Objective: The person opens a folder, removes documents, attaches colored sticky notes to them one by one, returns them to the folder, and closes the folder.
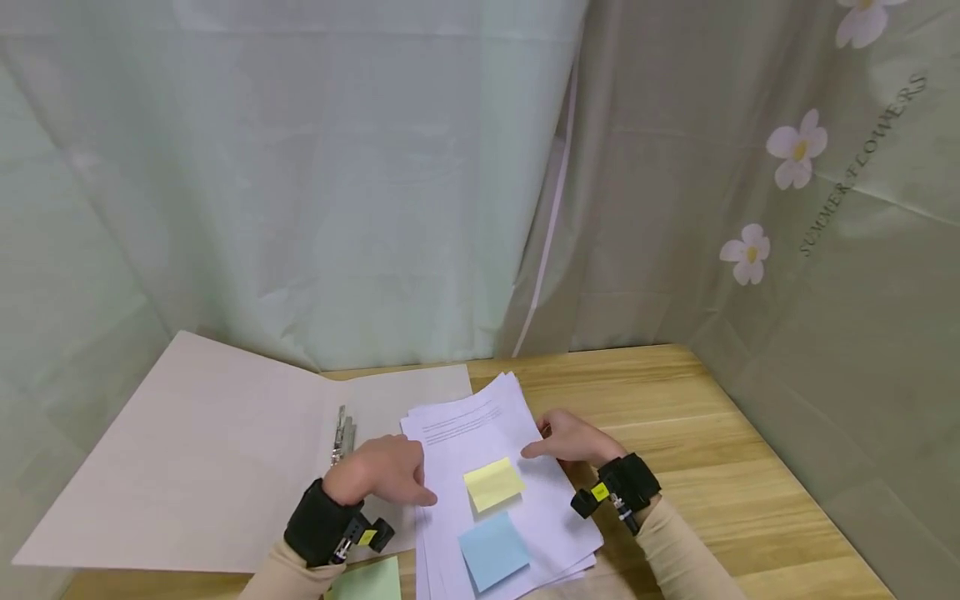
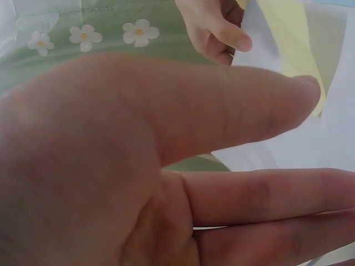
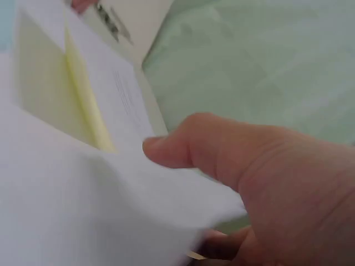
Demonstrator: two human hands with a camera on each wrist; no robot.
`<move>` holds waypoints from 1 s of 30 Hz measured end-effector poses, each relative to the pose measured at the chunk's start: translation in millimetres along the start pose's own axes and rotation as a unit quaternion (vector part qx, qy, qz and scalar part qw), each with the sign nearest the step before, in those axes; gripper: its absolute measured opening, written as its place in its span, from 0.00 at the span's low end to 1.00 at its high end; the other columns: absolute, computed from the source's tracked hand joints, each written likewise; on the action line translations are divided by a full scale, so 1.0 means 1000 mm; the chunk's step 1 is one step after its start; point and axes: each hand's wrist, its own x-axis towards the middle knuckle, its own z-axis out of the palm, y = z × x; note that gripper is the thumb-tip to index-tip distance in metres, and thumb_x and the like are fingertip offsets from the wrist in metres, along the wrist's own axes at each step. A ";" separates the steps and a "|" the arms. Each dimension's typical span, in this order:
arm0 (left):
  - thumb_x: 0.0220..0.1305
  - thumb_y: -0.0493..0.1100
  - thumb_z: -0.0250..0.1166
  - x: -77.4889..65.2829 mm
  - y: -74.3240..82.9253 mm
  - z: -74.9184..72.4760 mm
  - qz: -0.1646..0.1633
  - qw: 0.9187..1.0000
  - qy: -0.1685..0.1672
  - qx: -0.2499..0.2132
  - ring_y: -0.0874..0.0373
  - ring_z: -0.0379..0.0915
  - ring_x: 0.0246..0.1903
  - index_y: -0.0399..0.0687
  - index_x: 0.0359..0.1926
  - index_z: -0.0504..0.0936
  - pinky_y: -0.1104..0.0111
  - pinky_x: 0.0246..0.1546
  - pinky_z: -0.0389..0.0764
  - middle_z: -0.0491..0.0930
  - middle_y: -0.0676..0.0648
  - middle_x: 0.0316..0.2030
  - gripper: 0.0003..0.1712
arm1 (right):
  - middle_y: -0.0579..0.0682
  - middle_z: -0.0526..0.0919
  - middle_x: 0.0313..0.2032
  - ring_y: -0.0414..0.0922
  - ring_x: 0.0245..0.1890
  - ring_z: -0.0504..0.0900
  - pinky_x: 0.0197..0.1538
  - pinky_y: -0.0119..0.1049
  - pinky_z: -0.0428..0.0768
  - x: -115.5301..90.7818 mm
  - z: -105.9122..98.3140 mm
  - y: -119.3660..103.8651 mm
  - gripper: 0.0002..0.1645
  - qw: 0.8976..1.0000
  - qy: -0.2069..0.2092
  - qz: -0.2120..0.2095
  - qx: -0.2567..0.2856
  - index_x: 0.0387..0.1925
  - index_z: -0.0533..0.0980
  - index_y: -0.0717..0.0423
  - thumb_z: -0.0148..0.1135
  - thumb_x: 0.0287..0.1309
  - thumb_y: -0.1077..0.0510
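A stack of printed papers (image 1: 450, 500) lies partly over the right cover of an open white binder (image 1: 217, 467). On the top sheet sit a yellow sticky note (image 1: 493, 483) and, nearer me, a blue sticky note (image 1: 495, 552). My right hand (image 1: 573, 437) pinches the stack's right edge; in the right wrist view its thumb (image 3: 177, 145) lies on top, with the other fingers mostly hidden below. My left hand (image 1: 386, 471) is at the stack's left edge, over the binder. Its thumb (image 2: 244, 102) and fingers look extended in the left wrist view; contact with the paper cannot be told.
The binder's metal clip (image 1: 342, 437) stands up near the fold, partly behind the left hand. A green sticky note (image 1: 367, 581) lies at the near edge. Wooden table (image 1: 712, 467) extends to the right. Curtains (image 1: 360, 183) hang along the back and sides.
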 end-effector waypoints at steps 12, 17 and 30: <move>0.61 0.52 0.82 0.001 0.006 -0.004 0.002 1.000 -0.002 0.003 0.56 0.70 0.26 0.46 0.30 0.93 0.64 0.29 0.64 0.80 0.51 0.23 0.15 | 0.61 0.88 0.65 0.52 0.50 0.85 0.54 0.48 0.90 0.002 0.014 0.000 0.40 0.998 0.011 -0.024 0.052 0.73 0.78 0.63 0.76 0.58 0.70; 0.62 0.52 0.82 0.001 0.003 -0.002 0.010 1.000 0.002 0.006 0.58 0.66 0.24 0.48 0.27 0.91 0.66 0.28 0.61 0.74 0.53 0.20 0.15 | 0.63 0.85 0.70 0.53 0.56 0.83 0.63 0.52 0.85 0.002 0.002 0.001 0.39 0.997 0.040 -0.050 0.045 0.74 0.77 0.66 0.74 0.60 0.70; 0.63 0.50 0.82 0.005 -0.003 -0.003 0.049 0.999 0.007 -0.002 0.59 0.66 0.24 0.50 0.23 0.91 0.66 0.27 0.63 0.75 0.57 0.18 0.15 | 0.72 0.81 0.71 0.55 0.54 0.88 0.54 0.44 0.90 -0.033 -0.067 -0.019 0.38 0.975 0.155 -0.096 0.130 0.80 0.68 0.67 0.65 0.73 0.67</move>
